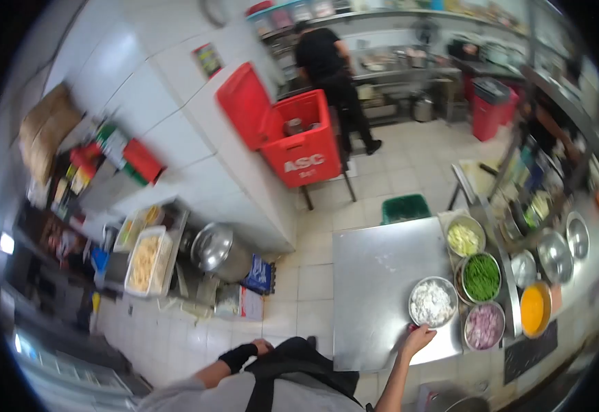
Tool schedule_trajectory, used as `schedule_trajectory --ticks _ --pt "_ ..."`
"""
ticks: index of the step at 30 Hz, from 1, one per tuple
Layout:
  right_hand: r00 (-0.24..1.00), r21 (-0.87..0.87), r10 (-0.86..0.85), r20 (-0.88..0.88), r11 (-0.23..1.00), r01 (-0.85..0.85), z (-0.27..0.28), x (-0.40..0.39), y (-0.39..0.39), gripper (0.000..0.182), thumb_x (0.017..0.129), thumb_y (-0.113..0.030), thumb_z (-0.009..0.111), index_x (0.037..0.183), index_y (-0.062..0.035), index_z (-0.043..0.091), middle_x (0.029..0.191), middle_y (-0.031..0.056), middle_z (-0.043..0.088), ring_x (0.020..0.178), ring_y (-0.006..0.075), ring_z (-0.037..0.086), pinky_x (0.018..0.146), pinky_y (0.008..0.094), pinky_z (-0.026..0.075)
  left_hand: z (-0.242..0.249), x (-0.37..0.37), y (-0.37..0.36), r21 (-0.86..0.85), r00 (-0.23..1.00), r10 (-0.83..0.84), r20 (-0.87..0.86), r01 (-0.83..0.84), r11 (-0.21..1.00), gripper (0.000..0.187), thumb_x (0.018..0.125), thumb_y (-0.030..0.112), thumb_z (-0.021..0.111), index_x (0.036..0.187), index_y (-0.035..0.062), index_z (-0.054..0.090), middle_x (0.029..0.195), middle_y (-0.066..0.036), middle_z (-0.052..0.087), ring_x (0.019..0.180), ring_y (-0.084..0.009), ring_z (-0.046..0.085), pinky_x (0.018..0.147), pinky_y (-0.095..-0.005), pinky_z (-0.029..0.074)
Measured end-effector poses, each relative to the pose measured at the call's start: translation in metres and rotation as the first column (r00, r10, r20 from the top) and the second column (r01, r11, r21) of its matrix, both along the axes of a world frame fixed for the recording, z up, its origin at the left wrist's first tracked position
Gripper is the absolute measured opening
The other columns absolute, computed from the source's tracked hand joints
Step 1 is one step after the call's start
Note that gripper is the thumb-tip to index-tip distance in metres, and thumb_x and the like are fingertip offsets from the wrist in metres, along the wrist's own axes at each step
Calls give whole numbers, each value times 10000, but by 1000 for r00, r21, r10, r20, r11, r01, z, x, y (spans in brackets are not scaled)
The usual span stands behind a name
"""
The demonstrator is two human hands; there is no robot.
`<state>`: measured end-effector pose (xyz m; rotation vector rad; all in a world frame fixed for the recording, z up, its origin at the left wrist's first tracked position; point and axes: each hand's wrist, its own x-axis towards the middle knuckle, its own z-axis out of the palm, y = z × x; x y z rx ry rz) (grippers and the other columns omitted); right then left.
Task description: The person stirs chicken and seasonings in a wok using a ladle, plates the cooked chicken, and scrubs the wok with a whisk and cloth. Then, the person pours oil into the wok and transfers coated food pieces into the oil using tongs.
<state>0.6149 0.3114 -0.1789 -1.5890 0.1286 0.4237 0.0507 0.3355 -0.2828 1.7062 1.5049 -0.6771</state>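
Observation:
My right hand (420, 338) grips the near rim of a metal bowl (412, 316) on the steel table (382, 295). The bowl holds lumpy pieces coated in white powder (433, 303). Something small and red shows beside that hand, too small to name. My left hand (263, 346), below a black wristband, is at my waist beside the dark apron (299, 360); its fingers are not clear. To the right of the held bowl stand bowls of chopped green vegetable (481, 277), pale green slices (463, 239) and chopped purple onion (483, 326).
An orange-yellow bowl (536, 310) and metal bowls (554, 255) line the right counter. A red cooler (299, 141) stands open ahead, near a person in black (323, 58). On the left are a large pot (218, 250) and a white tub (150, 261). A green crate (406, 209) sits behind the table.

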Motion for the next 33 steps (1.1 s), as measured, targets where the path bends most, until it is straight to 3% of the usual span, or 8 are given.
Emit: schedule_trajectory --ticks 17,22,24,26,27,28,30,33 --pt "994 -305 -30 110 950 62 -28 -25 -63 561 844 -406 679 861 152 624 779 249 665 682 294 654 551 408 528 -57 -72 18 176 957 28 288 -82 981 290 751 253 658 1006 156 756 970 -62 740 930 -216 688 836 -362 536" --pt "978 -462 -148 144 864 199 -57 -63 -154 523 854 -332 728 1034 151 639 998 202 674 803 284 672 610 414 595 -88 -136 39 -249 868 252 428 -155 956 279 846 158 642 1098 55 697 940 -72 735 801 -186 697 747 -330 552" --pt "943 6 -330 34 944 330 27 -151 -162 353 920 -226 649 1053 101 645 1003 168 680 840 263 675 683 401 580 -110 -167 64 -386 819 221 530 1 922 397 856 134 681 1225 -6 630 1003 -111 728 792 -185 694 727 -312 555" --pt "878 84 -478 26 876 475 56 -208 -194 261 948 -166 567 1075 57 616 1003 134 675 800 232 665 646 352 547 -113 -182 86 -73 674 -518 527 642 763 419 684 189 772 1095 130 711 1245 -105 647 1114 -258 627 962 -348 500" --pt "829 37 -557 52 830 556 66 -233 -216 279 956 -210 608 1054 49 643 989 127 687 814 221 668 629 333 544 -139 -188 89 79 223 -918 329 962 262 447 655 183 795 1090 127 708 1264 -94 632 1175 -248 591 976 -377 491" --pt "775 62 -629 62 778 626 71 -256 -236 259 956 -204 600 1054 32 641 983 111 688 803 195 663 593 305 513 -142 -196 109 -135 511 -622 593 825 549 451 659 177 785 1097 116 702 1239 -111 640 1230 -253 549 994 -394 475" --pt "672 103 -735 90 678 728 97 -315 -273 255 947 -190 605 1110 6 604 1015 88 677 804 180 659 599 288 517 -150 -193 135 -46 141 -860 490 990 136 479 682 205 754 1144 107 674 1194 -119 652 1227 -277 533 931 -474 492" --pt "523 75 -846 102 531 844 141 -406 -335 257 945 -201 603 1139 -34 581 1005 66 672 821 148 644 644 283 517 -151 -181 190 -933 982 182 50 -19 359 474 780 286 671 1222 120 622 1136 -92 666 1101 -293 591 838 -521 502"
